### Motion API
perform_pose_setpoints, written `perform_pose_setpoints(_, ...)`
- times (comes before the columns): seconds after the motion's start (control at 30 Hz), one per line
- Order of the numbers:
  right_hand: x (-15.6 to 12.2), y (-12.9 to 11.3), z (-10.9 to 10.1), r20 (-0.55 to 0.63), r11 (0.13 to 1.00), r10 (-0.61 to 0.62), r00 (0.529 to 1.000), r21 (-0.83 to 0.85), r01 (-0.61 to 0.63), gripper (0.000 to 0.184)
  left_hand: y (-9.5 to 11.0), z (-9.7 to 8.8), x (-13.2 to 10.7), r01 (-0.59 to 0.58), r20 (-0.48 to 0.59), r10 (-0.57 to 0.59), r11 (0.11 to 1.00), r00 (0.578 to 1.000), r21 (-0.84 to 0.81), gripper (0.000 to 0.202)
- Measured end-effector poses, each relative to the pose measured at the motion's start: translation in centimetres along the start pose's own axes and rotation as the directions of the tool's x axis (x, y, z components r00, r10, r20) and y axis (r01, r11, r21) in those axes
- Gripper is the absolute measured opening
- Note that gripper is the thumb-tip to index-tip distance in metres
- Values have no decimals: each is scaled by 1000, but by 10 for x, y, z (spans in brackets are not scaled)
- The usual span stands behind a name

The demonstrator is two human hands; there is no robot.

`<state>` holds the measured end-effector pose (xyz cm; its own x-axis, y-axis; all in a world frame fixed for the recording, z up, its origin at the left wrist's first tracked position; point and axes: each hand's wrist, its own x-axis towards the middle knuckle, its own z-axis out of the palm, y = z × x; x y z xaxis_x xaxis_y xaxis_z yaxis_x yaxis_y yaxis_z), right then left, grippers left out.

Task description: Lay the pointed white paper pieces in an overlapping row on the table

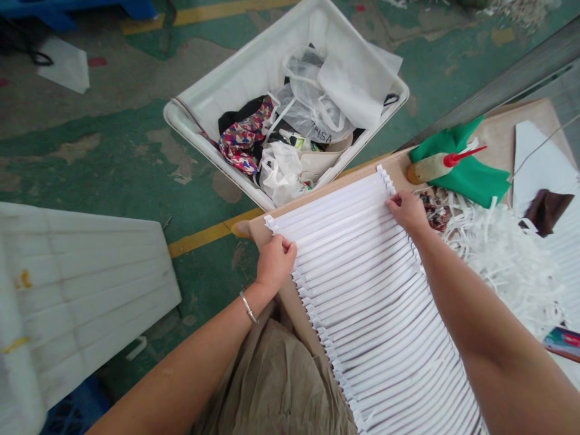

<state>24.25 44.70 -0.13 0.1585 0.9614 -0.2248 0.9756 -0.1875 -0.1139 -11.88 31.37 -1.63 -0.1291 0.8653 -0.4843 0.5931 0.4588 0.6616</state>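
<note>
White strips (362, 290), fanned in a stepped, overlapping row on a tan table (530, 112), were pinned down to keep their spacing: left grip (276, 263) and right grip (408, 211) clamped on opposite ends, a red-nozzled squeeze bottle (435, 168) just beyond.

Left forearm (190, 368) and right forearm (480, 314) reached forward bare from bottom of view, angled inward. Left hand (276, 263) sat lower in view, back upward, fingers (283, 244) curled over and down. Right hand (410, 212) sat higher, back upward, fingers (394, 204) bunched forward. Left wrist (256, 293) slightly bent; right wrist (428, 241) nearly straight. Hands well apart, both closed in pinching grip.
</note>
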Motion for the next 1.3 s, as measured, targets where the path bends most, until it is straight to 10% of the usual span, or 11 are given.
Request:
perform_pose_setpoints(0.2, -23, 15, -25, -104, 998, 66, 992, 5, -66, 27, -1, -12, -3, -25, -24, 25, 1000, 999, 9, 8)
perform_pose_setpoints(0.37, -97, 73, -53, 24, 999, 40, 999, -17, -40, 32, -23, -33, -19, -32, -12, 31, 995, 999, -98, 11)
perform_pose_setpoints(0.57, -175, 111, -40, 156, 974, -224, 962, 21, 224, 46, -23, -29, -50, -94, 107, 118, 975, 987, -203, 13)
perform_pose_setpoints(0.73, -188, 112, -33, 45, 960, -90, 995, -263, 98, 26, -3, -20, -66, -151, 194, 200, 959, 960, -241, 14)
perform_pose_setpoints(0.93, -198, 35, -44, 110, 963, -258, 960, -53, 265, 21, 27, -12, -78, -286, 239, 338, 931, 910, -225, 17)
perform_pose_setpoints(1.1, -216, -76, -42, 382, 859, -494, 781, 352, 372, 21, 58, -3, -91, -499, 300, 552, 833, 778, -240, 25)
perform_pose_setpoints(1.3, -214, -124, -32, 382, 813, -498, 778, 518, 266, 20, 53, -18, -81, -382, 377, 419, 908, 826, -173, 22)
